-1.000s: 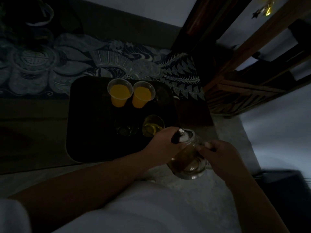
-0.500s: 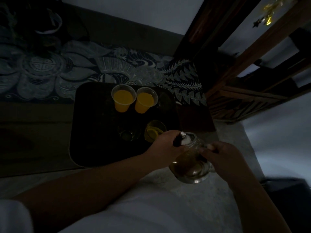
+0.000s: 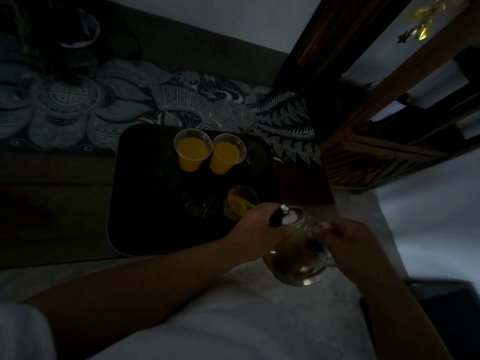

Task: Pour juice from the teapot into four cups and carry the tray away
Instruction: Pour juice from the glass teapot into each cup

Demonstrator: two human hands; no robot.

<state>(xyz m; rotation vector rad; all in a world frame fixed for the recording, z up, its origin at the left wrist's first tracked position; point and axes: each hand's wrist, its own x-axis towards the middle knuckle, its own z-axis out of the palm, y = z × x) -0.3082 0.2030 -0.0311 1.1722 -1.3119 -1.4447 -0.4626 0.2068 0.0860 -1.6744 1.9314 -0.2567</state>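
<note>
Teapot (image 3: 298,253) tipped toward the dark tray (image 3: 145,203), glass body hanging just off the tray's near right corner, spout end hidden behind the left hand (image 3: 255,227). Left hand wrapped round the front of the pot up by the lid knob (image 3: 284,209), fingers closed on it. Right hand (image 3: 355,246) clamped on the handle side, fingers curled shut. Thin yellow stream landing in the third cup (image 3: 240,202), near right part of the tray, only partly filled. Fourth cup (image 3: 196,205) just left of that one, super dark, can't tell what's in it. Two full orange cups, left full cup (image 3: 192,150) and right full cup (image 3: 227,154), touching side by side at the tray's far edge. Patterned cloth (image 3: 78,100) beyond the tray, wooden furniture (image 3: 389,152) off past its far right corner. Really dim lighting overall.
</note>
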